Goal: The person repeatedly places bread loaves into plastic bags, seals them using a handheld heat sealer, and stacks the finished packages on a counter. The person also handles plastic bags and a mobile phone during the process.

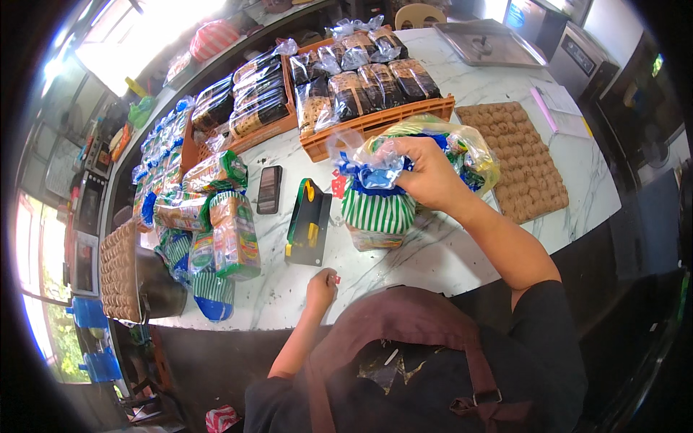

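My right hand [422, 172] is closed around the gathered blue neck of a bread bag [379, 213] with green and white stripes, which stands on the marble-patterned table. My left hand [321, 290] is closed near the table's front edge, with a small red tag [337, 278] at its fingertips. Between the hands and a black phone [269, 189] lies a black bench tool with green and yellow parts [309, 224]; its exact kind is unclear. Several red tags [338, 185] show just left of the bag's neck. Behind my right wrist sits a yellowish clear plastic bag [476, 155] with blue and green wrappers inside.
Several bagged loaves [234, 234] are piled at the left. Orange crates [375, 126] of dark-wrapped loaves fill the back. One egg tray [512, 162] lies at the right, another [120, 274] stands at the left edge. Farther back are a notebook [559, 110] and a metal tray [491, 43].
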Demonstrator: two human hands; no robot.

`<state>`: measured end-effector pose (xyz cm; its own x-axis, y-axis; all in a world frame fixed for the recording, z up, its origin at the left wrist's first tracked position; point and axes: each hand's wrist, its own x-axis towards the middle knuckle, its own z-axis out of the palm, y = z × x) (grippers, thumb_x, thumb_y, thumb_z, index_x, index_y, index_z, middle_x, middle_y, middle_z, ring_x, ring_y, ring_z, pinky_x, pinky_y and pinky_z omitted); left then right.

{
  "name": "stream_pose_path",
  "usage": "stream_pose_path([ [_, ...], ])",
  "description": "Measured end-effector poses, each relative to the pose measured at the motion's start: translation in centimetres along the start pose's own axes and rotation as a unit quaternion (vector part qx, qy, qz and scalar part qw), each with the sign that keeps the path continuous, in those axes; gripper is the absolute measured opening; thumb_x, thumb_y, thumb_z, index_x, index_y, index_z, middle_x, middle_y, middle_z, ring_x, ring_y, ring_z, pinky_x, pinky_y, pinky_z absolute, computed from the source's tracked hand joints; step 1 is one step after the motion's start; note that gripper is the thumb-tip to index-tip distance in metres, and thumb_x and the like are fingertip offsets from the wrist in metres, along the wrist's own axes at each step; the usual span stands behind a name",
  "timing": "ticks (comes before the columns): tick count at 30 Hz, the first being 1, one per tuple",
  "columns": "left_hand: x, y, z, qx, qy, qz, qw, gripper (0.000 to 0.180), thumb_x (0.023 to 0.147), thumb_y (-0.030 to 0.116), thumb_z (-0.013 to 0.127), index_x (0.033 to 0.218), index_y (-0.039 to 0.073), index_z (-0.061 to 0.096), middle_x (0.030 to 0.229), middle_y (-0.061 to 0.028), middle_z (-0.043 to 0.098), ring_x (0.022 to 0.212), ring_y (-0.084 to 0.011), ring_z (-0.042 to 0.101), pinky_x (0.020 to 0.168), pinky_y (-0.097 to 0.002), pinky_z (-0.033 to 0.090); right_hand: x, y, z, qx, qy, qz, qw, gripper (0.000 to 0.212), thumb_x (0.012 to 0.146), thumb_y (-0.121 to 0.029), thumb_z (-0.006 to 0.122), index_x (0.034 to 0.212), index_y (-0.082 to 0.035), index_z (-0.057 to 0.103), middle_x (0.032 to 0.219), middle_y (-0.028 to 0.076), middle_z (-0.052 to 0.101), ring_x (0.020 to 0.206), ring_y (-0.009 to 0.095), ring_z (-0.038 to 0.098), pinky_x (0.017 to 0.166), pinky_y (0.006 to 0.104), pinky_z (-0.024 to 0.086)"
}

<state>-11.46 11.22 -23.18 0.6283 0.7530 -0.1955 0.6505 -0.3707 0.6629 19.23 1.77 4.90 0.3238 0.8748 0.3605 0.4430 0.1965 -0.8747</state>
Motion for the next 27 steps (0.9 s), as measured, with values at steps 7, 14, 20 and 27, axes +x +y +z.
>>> stream_pose_path([
  [7,0.4,-1.0,0.0,0.024,-0.011,0.012,1.000,0.013,0.085,0.008,0.059,0.096,0.008,0.066,0.090,-0.0162,0.067,0.086,-0.0360,0.063,0.073,-0.0430,0.050,-1.9,-1.9,-2.2,-0.110,-0.006,-0.157,0.981,0.019,0.068,0.003,0.062,0.085,-0.004,0.068,0.084,0.009,0.069,0.081,0.023,0.068,0.074,0.0326,0.053],
  [14,1.2,0.5,-0.6,0.104,0.032,0.108,0.988,0.025,0.077,0.003,0.066,0.101,0.010,0.065,0.107,-0.0123,0.058,0.102,-0.0344,0.056,0.081,-0.0434,0.048,-5.3,-3.8,-4.9,-0.040,-0.186,-0.107,0.976,0.035,0.058,0.002,0.058,0.089,-0.007,0.068,0.091,0.008,0.068,0.081,0.029,0.066,0.068,0.0366,0.052],
  [20,6.2,8.3,-3.0,0.001,0.086,0.212,0.973,0.018,0.078,0.001,0.065,0.096,0.004,0.065,0.101,-0.0139,0.060,0.099,-0.0345,0.057,0.083,-0.0415,0.049,-6.2,-4.9,-5.1,-0.063,-0.279,-0.052,0.957,0.030,0.064,-0.003,0.066,0.093,-0.010,0.069,0.095,0.004,0.068,0.082,0.025,0.067,0.069,0.0354,0.053],
  [27,13.4,21.5,-5.1,-0.016,0.048,0.465,0.884,0.021,0.076,-0.002,0.064,0.096,0.003,0.067,0.102,-0.0120,0.063,0.096,-0.0314,0.061,0.087,-0.0399,0.048,-3.3,-3.4,-4.4,-0.019,-0.463,-0.017,0.886,0.063,0.060,-0.005,0.078,0.120,-0.006,0.059,0.121,0.014,0.059,0.110,0.036,0.058,0.090,0.0421,0.048],
])
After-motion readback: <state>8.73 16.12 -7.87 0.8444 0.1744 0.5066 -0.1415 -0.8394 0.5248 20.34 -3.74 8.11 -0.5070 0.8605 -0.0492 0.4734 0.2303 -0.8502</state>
